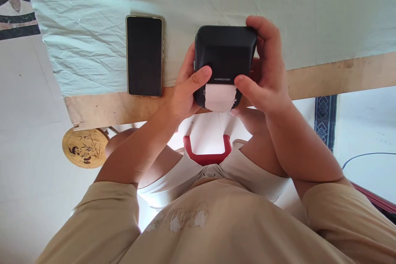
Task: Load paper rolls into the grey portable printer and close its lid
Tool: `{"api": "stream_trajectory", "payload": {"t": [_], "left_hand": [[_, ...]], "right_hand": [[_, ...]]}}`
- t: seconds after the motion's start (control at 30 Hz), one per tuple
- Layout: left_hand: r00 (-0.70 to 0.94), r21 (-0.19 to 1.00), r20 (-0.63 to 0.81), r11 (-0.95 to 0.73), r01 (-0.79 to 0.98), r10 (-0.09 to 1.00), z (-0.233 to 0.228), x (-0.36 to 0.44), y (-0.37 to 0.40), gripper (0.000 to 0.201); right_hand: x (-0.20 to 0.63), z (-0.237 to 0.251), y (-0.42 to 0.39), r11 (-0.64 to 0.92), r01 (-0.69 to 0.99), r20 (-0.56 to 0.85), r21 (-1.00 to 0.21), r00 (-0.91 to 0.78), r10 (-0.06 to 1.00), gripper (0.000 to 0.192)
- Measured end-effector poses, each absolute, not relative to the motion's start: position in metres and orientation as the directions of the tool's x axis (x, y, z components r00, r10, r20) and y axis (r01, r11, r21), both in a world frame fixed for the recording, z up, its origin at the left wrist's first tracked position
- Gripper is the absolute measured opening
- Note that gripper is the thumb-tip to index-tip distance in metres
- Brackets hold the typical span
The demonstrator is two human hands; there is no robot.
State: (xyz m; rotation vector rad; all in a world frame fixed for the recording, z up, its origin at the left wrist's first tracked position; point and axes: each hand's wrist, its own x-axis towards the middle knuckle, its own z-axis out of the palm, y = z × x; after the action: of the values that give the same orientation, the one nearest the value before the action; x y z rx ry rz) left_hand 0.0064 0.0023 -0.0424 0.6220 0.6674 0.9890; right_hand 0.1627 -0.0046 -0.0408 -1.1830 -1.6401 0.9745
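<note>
A black label printer (pixel 225 57) with "NIIMBOT" lettering is held between my two hands, above the table's front edge. From its near end a strip of white label paper (pixel 220 97) sticks out. My left hand (pixel 190 86) grips the printer's left side, thumb on top near the lettering. On the other side, my right hand (pixel 267 66) wraps around the printer, its thumb by the paper slot and its index finger at the far right corner. The remaining fingers of both hands are partly hidden behind the printer.
A smartphone (pixel 144 55) with a dark screen lies left of the printer. Pale green cloth (pixel 309 16) covers the table, leaving a bare wooden edge (pixel 328 70). Below stand a round wooden stool (pixel 85 148) with a panda picture and a red seat frame (pixel 207 158) between my legs.
</note>
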Motion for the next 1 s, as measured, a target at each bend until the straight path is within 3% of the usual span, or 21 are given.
{"api": "stream_trajectory", "payload": {"t": [0.6, 0.83, 1.0], "left_hand": [[0.441, 0.730, -0.160, 0.407, -0.550, 0.883, -0.0410, 0.0053, 0.0038, 0.032], [0.454, 0.698, -0.190, 0.445, -0.562, 0.871, -0.0417, 0.0041, 0.0045, 0.032], [0.458, 0.630, -0.162, 0.448, -0.634, 0.874, -0.0398, 0.0062, 0.0064, 0.021]], "right_hand": [[0.1658, -0.0403, -0.0043, 0.264, 0.305, 0.208, -0.915, -0.205, 0.956, 0.062], [0.1657, -0.0413, -0.0046, 0.248, 0.324, 0.192, -0.913, -0.195, 0.962, 0.064], [0.1661, -0.0421, -0.0055, 0.291, 0.357, 0.234, -0.888, -0.194, 0.953, 0.062]]}}
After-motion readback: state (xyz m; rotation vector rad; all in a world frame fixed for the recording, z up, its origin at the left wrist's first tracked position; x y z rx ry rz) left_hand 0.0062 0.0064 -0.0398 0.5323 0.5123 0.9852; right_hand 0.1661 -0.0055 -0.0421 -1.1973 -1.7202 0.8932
